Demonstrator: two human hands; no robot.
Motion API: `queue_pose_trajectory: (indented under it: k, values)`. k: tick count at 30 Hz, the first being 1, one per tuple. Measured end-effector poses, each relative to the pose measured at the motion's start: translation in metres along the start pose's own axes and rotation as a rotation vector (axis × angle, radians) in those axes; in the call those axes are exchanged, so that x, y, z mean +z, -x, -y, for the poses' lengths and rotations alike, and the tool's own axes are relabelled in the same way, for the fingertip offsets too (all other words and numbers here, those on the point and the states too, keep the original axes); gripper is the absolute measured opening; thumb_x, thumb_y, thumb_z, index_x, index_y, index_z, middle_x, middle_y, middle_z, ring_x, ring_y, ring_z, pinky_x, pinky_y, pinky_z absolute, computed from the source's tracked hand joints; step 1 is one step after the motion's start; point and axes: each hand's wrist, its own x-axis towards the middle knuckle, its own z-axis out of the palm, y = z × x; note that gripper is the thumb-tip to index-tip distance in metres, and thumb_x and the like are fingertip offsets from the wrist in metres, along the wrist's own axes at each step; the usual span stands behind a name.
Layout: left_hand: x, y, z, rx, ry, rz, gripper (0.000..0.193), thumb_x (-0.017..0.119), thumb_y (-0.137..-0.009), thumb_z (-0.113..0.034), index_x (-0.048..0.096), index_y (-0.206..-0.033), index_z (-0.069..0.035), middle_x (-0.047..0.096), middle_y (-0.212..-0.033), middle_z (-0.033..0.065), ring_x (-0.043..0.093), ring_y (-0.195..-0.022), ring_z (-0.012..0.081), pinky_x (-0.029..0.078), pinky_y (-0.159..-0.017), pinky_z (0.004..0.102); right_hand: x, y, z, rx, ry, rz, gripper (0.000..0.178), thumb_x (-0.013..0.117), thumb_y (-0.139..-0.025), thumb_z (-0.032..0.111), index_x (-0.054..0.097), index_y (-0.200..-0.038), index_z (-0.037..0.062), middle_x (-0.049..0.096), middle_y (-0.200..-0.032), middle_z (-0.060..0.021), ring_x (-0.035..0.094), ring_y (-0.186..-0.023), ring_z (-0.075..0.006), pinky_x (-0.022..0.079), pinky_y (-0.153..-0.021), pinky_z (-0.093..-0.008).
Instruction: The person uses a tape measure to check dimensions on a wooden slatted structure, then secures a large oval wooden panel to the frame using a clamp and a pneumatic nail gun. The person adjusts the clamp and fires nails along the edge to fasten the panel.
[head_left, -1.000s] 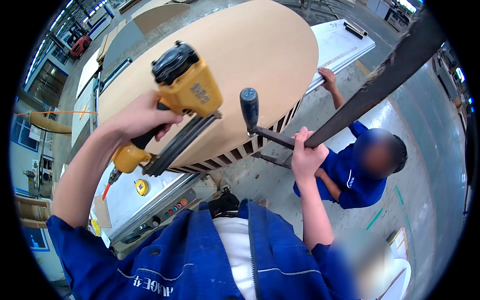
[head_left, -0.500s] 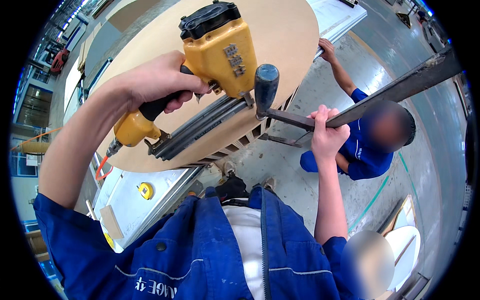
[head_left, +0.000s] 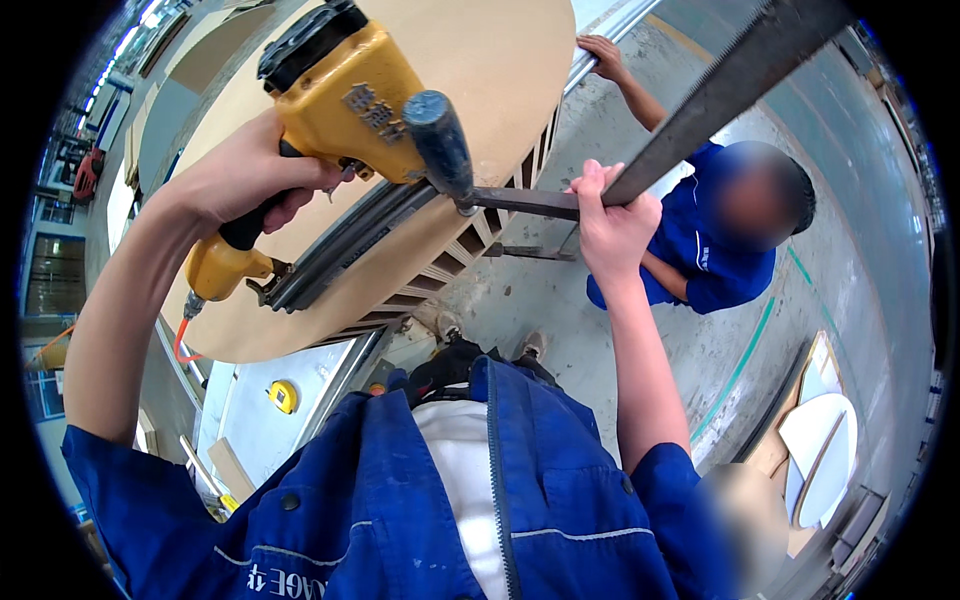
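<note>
My left hand [head_left: 255, 180] is wrapped around the black grip of a yellow nail gun [head_left: 345, 95], its dark magazine lying over a round tan board [head_left: 500, 60]. Behind the clamp's handle the gun's nose is hidden, so contact with the board cannot be told. An F-clamp [head_left: 735, 80] stands at the board's near right edge, with a long serrated steel bar and a blue-black handle. My right hand [head_left: 618, 220] is closed around the clamp's bar, close to its sliding arm. Below that arm, another clamp arm [head_left: 530, 252] shows beside the board's slatted edge.
A co-worker [head_left: 700, 240] in blue crouches at the right, one hand at the table's far edge. A yellow tape measure [head_left: 283, 396] lies on the white table [head_left: 250, 425]. An orange air hose [head_left: 180, 345] trails from the gun. Board offcuts [head_left: 815, 450] stand at the lower right.
The whole view has shifted, with gun, clamp and both hands now further left and up in it. Both hands keep the same grips.
</note>
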Motion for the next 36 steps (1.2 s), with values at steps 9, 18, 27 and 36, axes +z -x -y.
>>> queue_pose_trajectory:
  k: [9, 18, 27, 36]
  values:
    - [0.000, -0.001, -0.003, -0.042, 0.015, 0.049, 0.032, 0.070, -0.085, -0.023, 0.063, -0.102, 0.002, 0.055, -0.062, -0.0021, 0.053, -0.048, 0.0043, 0.046, -0.046, 0.0211, 0.004, -0.001, -0.007, -0.082, -0.026, -0.070, 0.035, 0.072, -0.091, 0.007, 0.051, -0.065, 0.0005, 0.049, -0.052, -0.0088, 0.045, -0.043, -0.0177, 0.036, -0.047, -0.0334]
    - [0.000, 0.003, 0.001, -0.001, 0.004, 0.061, 0.031, 0.068, -0.087, -0.021, 0.064, -0.106, 0.003, 0.055, -0.065, -0.0021, 0.053, -0.050, 0.0046, 0.047, -0.049, 0.0218, 0.003, -0.001, 0.007, 0.005, 0.039, 0.007, 0.036, 0.064, -0.099, 0.002, 0.051, -0.066, -0.0018, 0.060, -0.064, -0.0049, 0.060, -0.059, -0.0094, 0.054, -0.059, -0.0275]
    - [0.000, 0.001, -0.003, -0.062, 0.012, 0.088, 0.034, 0.070, -0.087, -0.022, 0.064, -0.108, 0.003, 0.054, -0.062, -0.0032, 0.052, -0.049, 0.0048, 0.047, -0.049, 0.0220, 0.003, -0.001, 0.008, 0.007, 0.033, -0.029, 0.036, 0.064, -0.099, 0.001, 0.051, -0.065, -0.0017, 0.059, -0.062, -0.0033, 0.060, -0.058, -0.0083, 0.052, -0.058, -0.0266]
    - [0.002, -0.001, -0.009, -0.140, -0.015, 0.083, 0.029, 0.069, -0.088, -0.022, 0.065, -0.108, -0.001, 0.051, -0.056, -0.0048, 0.048, -0.044, 0.0046, 0.040, -0.044, 0.0204, 0.008, 0.001, 0.005, -0.007, 0.007, -0.137, 0.023, 0.073, -0.083, 0.005, 0.056, -0.070, -0.0027, 0.050, -0.057, -0.0152, 0.049, -0.047, -0.0267, 0.042, -0.050, -0.0348]
